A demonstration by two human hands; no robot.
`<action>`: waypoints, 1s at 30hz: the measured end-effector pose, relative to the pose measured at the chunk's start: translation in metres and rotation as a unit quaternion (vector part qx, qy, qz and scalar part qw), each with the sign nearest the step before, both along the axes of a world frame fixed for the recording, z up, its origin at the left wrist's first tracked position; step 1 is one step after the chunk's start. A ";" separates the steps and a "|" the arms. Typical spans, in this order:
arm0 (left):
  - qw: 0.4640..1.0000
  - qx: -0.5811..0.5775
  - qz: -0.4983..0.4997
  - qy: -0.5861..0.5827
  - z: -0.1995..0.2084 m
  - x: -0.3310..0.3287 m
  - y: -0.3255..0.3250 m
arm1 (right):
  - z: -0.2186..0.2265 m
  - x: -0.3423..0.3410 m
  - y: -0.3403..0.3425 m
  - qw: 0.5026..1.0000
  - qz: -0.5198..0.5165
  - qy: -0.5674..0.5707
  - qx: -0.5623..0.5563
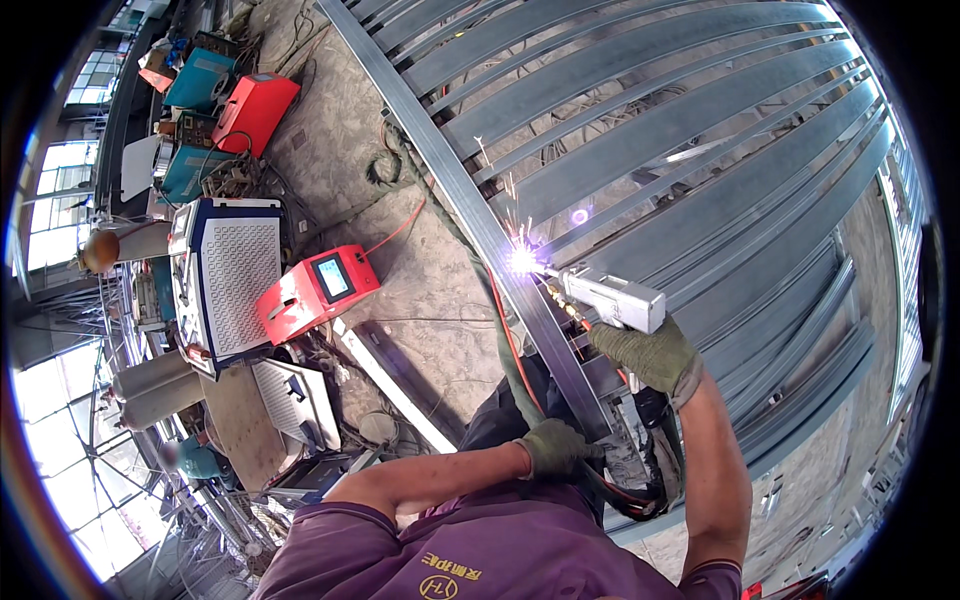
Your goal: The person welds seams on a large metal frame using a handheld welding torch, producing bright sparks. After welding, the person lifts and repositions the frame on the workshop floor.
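Observation:
My right hand (650, 358), in a green work glove, is wrapped round the handle of a grey welding gun (618, 300). The gun's nozzle points at the long edge rail of a metal frame (447, 165), where a bright spark (522, 261) burns and throws sparks upward. Thinner flat slats (590, 185) run off the rail to the right. My left hand (555, 447), gloved too, is low in front of my body beside the rail's near end. Its fingers look curled, and what they hold, if anything, is hidden. An orange hose (510, 335) runs beside the rail.
Left of the frame stand a red machine with a screen (325, 290) and a white-and-blue cabinet (235, 280). Behind them is another red machine (257, 112). Cables (385, 165) lie on the concrete floor. A person (195, 460) is at the far left.

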State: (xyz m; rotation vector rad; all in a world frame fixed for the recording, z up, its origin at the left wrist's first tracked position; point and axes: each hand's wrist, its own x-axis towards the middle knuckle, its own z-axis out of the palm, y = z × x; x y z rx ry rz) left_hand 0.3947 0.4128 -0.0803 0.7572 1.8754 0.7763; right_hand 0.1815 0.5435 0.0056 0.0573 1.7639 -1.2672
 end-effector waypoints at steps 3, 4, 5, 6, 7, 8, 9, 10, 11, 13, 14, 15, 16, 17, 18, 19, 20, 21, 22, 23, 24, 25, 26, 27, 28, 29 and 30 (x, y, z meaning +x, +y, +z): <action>1.000 -0.015 -0.016 -0.018 0.010 -0.007 0.000 | -0.004 0.003 0.003 1.000 -0.008 0.013 0.000; 1.000 -0.015 -0.016 -0.017 0.010 -0.007 0.000 | -0.005 0.004 0.003 1.000 -0.012 0.011 -0.002; 1.000 -0.014 -0.015 -0.017 0.011 -0.007 0.000 | -0.005 0.005 0.003 1.000 -0.016 0.009 -0.004; 1.000 -0.016 -0.015 -0.015 0.011 -0.007 0.000 | -0.005 0.005 0.004 1.000 -0.019 0.007 -0.007; 1.000 -0.015 -0.015 -0.016 0.011 -0.006 0.000 | -0.006 0.005 0.005 1.000 -0.017 0.011 -0.006; 1.000 -0.014 -0.014 -0.017 0.010 -0.005 0.000 | -0.009 0.006 0.005 1.000 -0.014 0.015 -0.005; 1.000 -0.014 -0.013 -0.018 0.011 -0.006 0.000 | -0.011 0.006 0.005 1.000 -0.010 0.019 -0.005; 0.999 -0.018 -0.018 -0.019 0.012 -0.007 0.000 | -0.009 0.006 0.005 1.000 -0.011 0.013 -0.001; 0.999 -0.021 -0.021 -0.020 0.014 -0.008 0.000 | -0.005 0.005 0.005 1.000 -0.011 0.008 0.002; 0.999 -0.028 -0.026 -0.020 0.017 -0.011 0.000 | -0.001 0.004 0.004 1.000 -0.013 0.003 0.003; 0.999 -0.031 -0.028 -0.022 0.019 -0.012 0.000 | 0.000 0.004 0.004 1.000 -0.015 0.004 0.001; 0.999 -0.034 -0.030 -0.022 0.019 -0.011 0.000 | 0.000 0.004 0.003 1.000 -0.017 0.005 -0.002; 0.999 -0.035 -0.033 -0.022 0.019 -0.011 0.000 | -0.002 0.005 0.004 1.000 -0.019 0.012 -0.004; 0.998 -0.037 -0.037 -0.021 0.019 -0.011 0.001 | -0.006 0.006 0.005 1.000 -0.020 0.018 -0.007; 0.999 -0.036 -0.036 -0.020 0.017 -0.010 0.001 | -0.008 0.007 0.006 0.999 -0.021 0.024 -0.009; 0.999 -0.036 -0.035 -0.019 0.015 -0.008 0.001 | -0.008 0.006 0.007 1.000 -0.017 0.010 -0.006; 0.999 -0.035 -0.034 -0.018 0.013 -0.007 0.002 | -0.008 0.005 0.008 1.000 -0.012 -0.004 -0.003; 0.998 -0.037 -0.036 -0.019 0.014 -0.007 0.002 | -0.009 0.005 0.010 1.000 -0.008 -0.018 0.001; 0.998 -0.038 -0.039 -0.019 0.014 -0.008 0.002 | -0.010 0.005 0.010 1.000 -0.003 -0.009 0.008; 0.998 -0.039 -0.041 -0.020 0.015 -0.009 0.002 | -0.012 0.005 0.011 1.000 0.003 0.000 0.014; 0.998 -0.038 -0.039 -0.022 0.017 -0.011 0.002 | -0.014 0.006 0.011 1.000 0.009 0.008 0.021; 0.998 -0.038 -0.039 -0.021 0.016 -0.010 0.002 | -0.015 0.006 0.012 1.000 0.003 0.002 0.017; 0.998 -0.038 -0.038 -0.021 0.015 -0.009 0.003 | -0.015 0.007 0.012 1.000 -0.003 -0.005 0.013; 0.998 -0.038 -0.038 -0.020 0.015 -0.009 0.003 | -0.016 0.008 0.013 1.000 -0.010 -0.011 0.009; 0.998 -0.039 -0.037 -0.023 0.017 -0.011 0.003 | -0.018 0.009 0.014 1.000 -0.016 -0.002 0.000; 0.998 -0.037 -0.035 -0.023 0.017 -0.011 0.003 | -0.019 0.011 0.015 1.000 -0.021 0.006 -0.010; 0.999 -0.037 -0.031 -0.023 0.016 -0.009 0.003 | -0.020 0.011 0.014 0.999 -0.026 0.015 -0.021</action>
